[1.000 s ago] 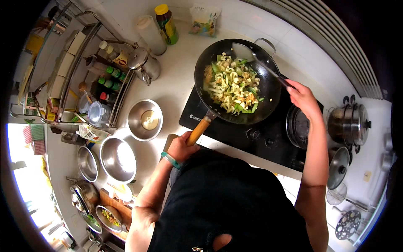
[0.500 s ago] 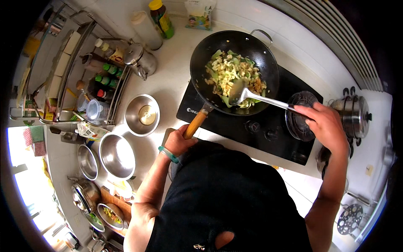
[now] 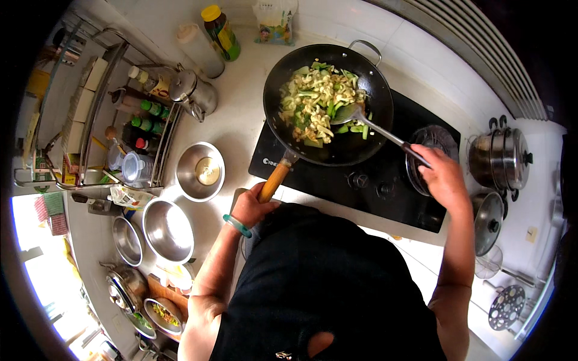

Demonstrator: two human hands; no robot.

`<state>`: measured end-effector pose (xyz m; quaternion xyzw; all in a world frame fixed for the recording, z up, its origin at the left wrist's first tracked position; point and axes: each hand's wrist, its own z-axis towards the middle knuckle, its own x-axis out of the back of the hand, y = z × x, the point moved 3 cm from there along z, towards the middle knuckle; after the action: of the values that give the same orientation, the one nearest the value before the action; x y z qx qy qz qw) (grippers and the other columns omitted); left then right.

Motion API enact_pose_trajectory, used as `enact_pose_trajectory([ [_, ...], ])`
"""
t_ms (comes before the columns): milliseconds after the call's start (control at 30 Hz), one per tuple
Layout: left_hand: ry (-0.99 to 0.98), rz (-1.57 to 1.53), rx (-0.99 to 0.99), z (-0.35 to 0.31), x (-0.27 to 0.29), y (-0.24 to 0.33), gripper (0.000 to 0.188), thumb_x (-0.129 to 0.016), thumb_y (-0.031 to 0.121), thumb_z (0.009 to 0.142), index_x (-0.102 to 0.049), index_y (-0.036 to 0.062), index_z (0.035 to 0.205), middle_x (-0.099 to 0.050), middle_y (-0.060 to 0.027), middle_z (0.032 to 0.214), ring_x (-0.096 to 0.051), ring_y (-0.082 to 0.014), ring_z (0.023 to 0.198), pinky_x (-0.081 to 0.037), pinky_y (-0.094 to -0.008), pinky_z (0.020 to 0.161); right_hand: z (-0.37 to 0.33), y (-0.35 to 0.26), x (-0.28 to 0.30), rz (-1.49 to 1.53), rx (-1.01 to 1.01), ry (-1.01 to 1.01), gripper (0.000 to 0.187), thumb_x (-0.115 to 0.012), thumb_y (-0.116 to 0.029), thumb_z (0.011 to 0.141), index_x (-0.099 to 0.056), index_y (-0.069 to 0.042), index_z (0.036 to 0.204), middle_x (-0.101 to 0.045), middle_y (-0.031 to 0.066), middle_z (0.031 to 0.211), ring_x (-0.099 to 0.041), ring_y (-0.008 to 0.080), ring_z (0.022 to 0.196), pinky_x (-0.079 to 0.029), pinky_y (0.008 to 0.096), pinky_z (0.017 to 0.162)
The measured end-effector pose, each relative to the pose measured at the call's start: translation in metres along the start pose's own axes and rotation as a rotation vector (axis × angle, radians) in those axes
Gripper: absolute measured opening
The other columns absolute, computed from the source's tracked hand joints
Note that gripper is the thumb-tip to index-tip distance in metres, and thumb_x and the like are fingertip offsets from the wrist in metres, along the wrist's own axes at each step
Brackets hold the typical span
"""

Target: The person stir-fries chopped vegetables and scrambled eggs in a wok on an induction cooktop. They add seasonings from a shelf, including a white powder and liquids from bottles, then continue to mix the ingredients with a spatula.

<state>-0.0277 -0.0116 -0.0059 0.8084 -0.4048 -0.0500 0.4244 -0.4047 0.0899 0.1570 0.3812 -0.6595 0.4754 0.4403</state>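
Note:
A black wok (image 3: 361, 147) sits over the black cooktop (image 3: 325, 180), with chopped pale-green vegetables and yellowish bits (image 3: 316, 99) heaped toward its left side. My left hand (image 3: 253, 206) is closed round the wok's wooden handle (image 3: 277, 178); a green bangle (image 3: 237, 225) circles that wrist. The dark handle of a metal spatula (image 3: 385, 132) is in my closed right hand (image 3: 442, 177). Its blade rests inside the wok, against the right edge of the food, with green pieces beside it.
Left on the counter stand several steel bowls (image 3: 180, 231), a metal pot with a spout (image 3: 195, 96) and a rack of bottles (image 3: 153, 123). Behind the wok are a yellow-capped bottle (image 3: 221, 35) and a packet (image 3: 275, 24). A steamer pot (image 3: 503, 157) stands at right.
My right hand and the spatula have shifted left and slightly down in view. The food now lies more to the wok's left, with more green showing near the blade. My left hand keeps its hold.

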Motion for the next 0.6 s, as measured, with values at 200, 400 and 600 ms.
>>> enact_pose_trajectory([
  [200, 0.004, -0.033, 0.005, -0.002, -0.002, -0.002, 0.058, -0.076, 0.018, 0.076, -0.051, 0.0035, 0.126, -0.057, -0.0018, 0.069, -0.049, -0.0089, 0.05, -0.042, -0.0236, 0.047, -0.021, -0.01, 0.08, -0.096, -0.032, -0.007, 0.044, -0.064, 0.003, 0.074, -0.063, -0.013, 0.115, -0.06, 0.015, 0.089, -0.059, 0.0334, 0.077, -0.048, 0.0379, 0.071],
  [400, -0.006, -0.033, -0.01, -0.001, -0.002, 0.0, 0.056, -0.075, 0.018, 0.076, -0.051, 0.0039, 0.125, -0.057, -0.002, 0.07, -0.05, -0.0092, 0.052, -0.042, -0.0234, 0.047, 0.014, -0.005, 0.022, -0.143, 0.011, -0.015, 0.039, -0.062, -0.008, 0.082, -0.058, -0.015, 0.12, -0.057, 0.016, 0.091, -0.059, 0.0351, 0.084, -0.046, 0.043, 0.073],
  [600, 0.026, -0.008, 0.009, -0.004, 0.0, 0.0, 0.058, -0.076, 0.018, 0.076, -0.051, 0.004, 0.126, -0.058, -0.003, 0.072, -0.051, -0.0094, 0.053, -0.043, -0.0237, 0.048, 0.0, -0.008, 0.045, 0.105, 0.045, -0.089, 0.039, -0.062, -0.006, 0.08, -0.059, -0.011, 0.119, -0.062, 0.0173, 0.094, -0.061, 0.0356, 0.084, -0.047, 0.0404, 0.074],
])
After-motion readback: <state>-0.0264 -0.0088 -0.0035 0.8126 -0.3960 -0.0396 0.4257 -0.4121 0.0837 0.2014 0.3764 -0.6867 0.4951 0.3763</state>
